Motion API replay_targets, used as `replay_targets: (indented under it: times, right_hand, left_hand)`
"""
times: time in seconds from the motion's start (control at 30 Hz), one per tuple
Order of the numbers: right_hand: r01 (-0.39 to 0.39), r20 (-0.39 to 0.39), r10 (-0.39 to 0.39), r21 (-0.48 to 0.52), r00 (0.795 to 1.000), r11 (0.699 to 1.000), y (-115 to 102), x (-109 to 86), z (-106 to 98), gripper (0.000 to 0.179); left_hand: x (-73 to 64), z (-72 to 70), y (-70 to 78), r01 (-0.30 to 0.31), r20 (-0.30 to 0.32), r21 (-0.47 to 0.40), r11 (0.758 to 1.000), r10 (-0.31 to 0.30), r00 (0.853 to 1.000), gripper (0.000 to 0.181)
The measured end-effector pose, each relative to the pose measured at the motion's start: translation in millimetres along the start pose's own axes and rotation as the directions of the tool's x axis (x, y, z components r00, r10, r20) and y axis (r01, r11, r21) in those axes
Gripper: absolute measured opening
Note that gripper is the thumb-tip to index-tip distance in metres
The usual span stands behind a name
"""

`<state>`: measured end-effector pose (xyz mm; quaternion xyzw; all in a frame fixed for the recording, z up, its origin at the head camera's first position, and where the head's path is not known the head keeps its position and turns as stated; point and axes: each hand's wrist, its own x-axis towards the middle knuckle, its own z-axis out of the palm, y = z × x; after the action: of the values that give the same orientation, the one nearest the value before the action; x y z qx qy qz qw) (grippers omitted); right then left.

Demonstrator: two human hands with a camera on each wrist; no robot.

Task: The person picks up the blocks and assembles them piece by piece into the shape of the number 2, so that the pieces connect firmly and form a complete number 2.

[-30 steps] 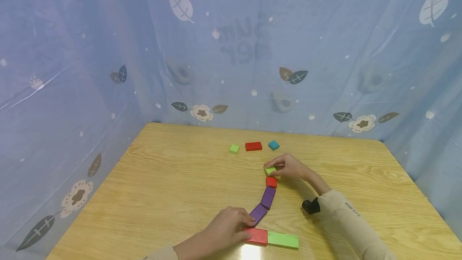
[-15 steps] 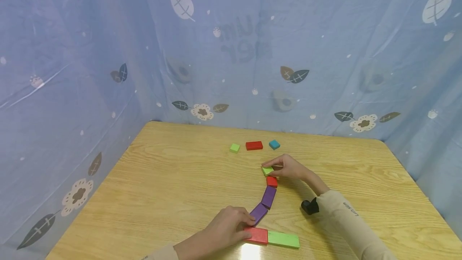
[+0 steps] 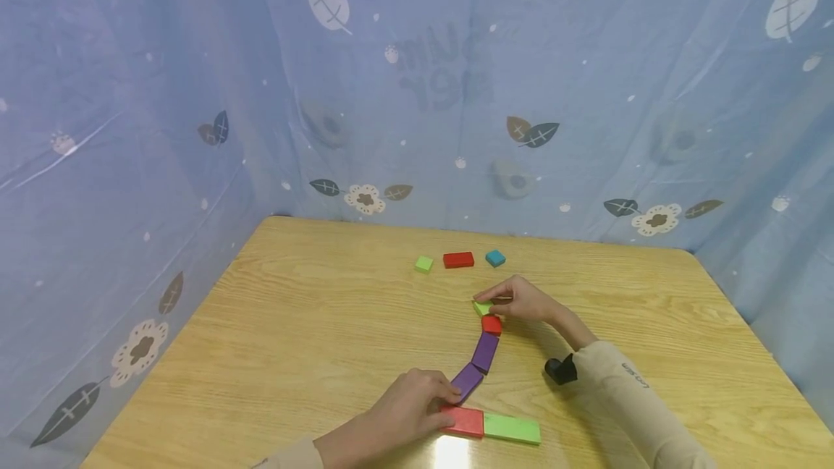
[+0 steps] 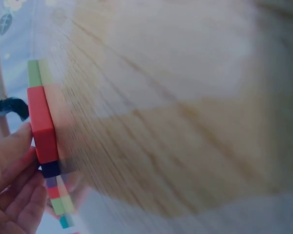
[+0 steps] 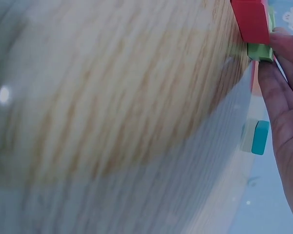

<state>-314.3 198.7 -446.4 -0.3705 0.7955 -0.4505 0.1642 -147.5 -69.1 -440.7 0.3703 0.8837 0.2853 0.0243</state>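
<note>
Green block [image 3: 482, 308] pinched at tip of right grip [image 3: 523, 300]

The head view looks forward and down at the bench [image 3: 313, 310]; both wrist views share it, low and close.

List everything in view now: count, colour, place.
Long blocks: 2, red and green, front
Purple blocks: 2, purple, beyond these
Small red block: 1, red, beyond purple
Small green block: 1, green, beyond red
Far blocks: 3, green, red, teal, back row
Table: 1, tan, beneath
Sheet: 1, blue, behind table
Black object: 1, black, by right wrist
Sleeves: 2, cream, forearms
Left hand: 1, touching long red and purple
Right hand: 1, pinching small green block
</note>
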Motion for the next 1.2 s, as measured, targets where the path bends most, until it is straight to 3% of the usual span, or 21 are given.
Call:
replay_targets:
  times: [0.1, 0.2, 0.37, 0.47, 0.6, 0.7, 0.8, 1.07, 1.2]
  right_hand:
    - [-0.008, -0.020, 0.007, -0.010, 1.000, 1.000, -1, -0.1, -1, 0.028]
    - [-0.030, -0.098, 0.031, 0.005, 0.995, 1.000, -4, -2.4, -5, 0.029]
    - [-0.016, -0.283, 0.048, 0.115, 0.958, 0.993, -5, -4.4, -20, 0.032]
    - [-0.026, -0.410, 0.091, 0.162, 0.908, 0.986, 0, -2.5, -25, 0.036]
    - [-0.121, -0.564, 0.233, 0.229, 0.792, 0.966, 10, 6.1, -24, 0.042]
    - [-0.208, -0.614, 0.368, 0.318, 0.698, 0.925, 15, 14.6, -20, 0.050]
    - [-0.281, -0.622, 0.456, 0.363, 0.637, 0.888, 16, 22.7, -15, 0.059]
    - [-0.423, -0.678, 0.460, 0.235, 0.574, 0.875, 12, 40.5, -7, 0.052]
    - [-0.445, -0.716, 0.436, 0.194, 0.545, 0.874, 25, 46.9, -8, 0.048]
  left_hand:
    - [-0.1, -0.7, -1.0, -0.009, -0.006, 0.001, 1.000, 0.009, 1.000, 0.025]
    - [0.1, -0.7, -1.6, -0.014, -0.011, 0.009, 1.000, 0.014, 1.000, 0.025]
    - [0.7, -2.3, -1.1, -0.001, -0.008, 0.018, 1.000, 0.001, 1.000, 0.025]
    - [0.3, -3.5, -1.4, 0.006, -0.006, 0.019, 1.000, -0.006, 1.000, 0.025]
    - [-1.6, -3.3, -3.0, 0.007, -0.009, 0.008, 1.000, -0.007, 1.000, 0.025]
    - [-2.9, -1.3, -4.2, -0.005, -0.017, 0.008, 1.000, 0.005, 1.000, 0.025]
    - [-3.4, 1.0, -4.6, -0.022, -0.022, 0.018, 1.000, 0.023, 0.999, 0.025]
    - [-1.8, 2.1, -4.5, -0.038, -0.025, 0.029, 0.999, 0.038, 0.999, 0.026]
    - [-1.6, 2.4, -4.1, -0.041, -0.026, 0.022, 0.999, 0.041, 0.999, 0.026]
